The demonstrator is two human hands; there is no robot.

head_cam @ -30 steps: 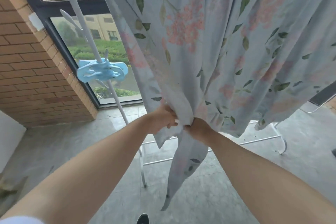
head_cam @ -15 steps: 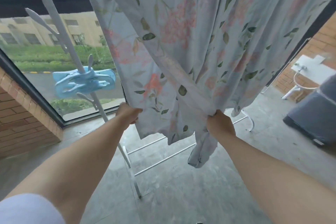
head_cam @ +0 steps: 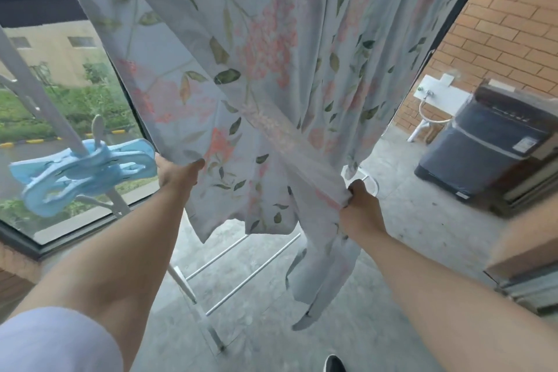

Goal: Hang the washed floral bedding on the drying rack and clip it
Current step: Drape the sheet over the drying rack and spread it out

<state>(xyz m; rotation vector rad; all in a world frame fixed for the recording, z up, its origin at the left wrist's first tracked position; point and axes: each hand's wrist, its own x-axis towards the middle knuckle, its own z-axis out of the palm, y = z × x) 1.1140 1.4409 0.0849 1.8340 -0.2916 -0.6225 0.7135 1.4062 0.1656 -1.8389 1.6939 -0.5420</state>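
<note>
Floor (head_cam: pixel 407 251): grey tiles below the hanging floral bedding (head_cam: pixel 287 54).
Blue clips (head_cam: pixel 81 172): on the drying rack pole (head_cam: pixel 45 109), left of the bedding.
Left hand (head_cam: pixel 176 175): pinches the bedding's left edge.
Right hand (head_cam: pixel 360 208): grips its bunched lower fold.

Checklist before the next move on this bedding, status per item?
1. Grip of left hand on floral bedding edge: ok.
2. Grip of right hand on bedding: ok.
3. Bedding spread flat: not ok, bunched at right hand.
4. Bedding over drying rack top: cannot tell, out of frame.
5. Reach to blue clips: ok, clamped on rack pole by left hand.
6. Free hand for clipping: not ok, both hold fabric.
</note>
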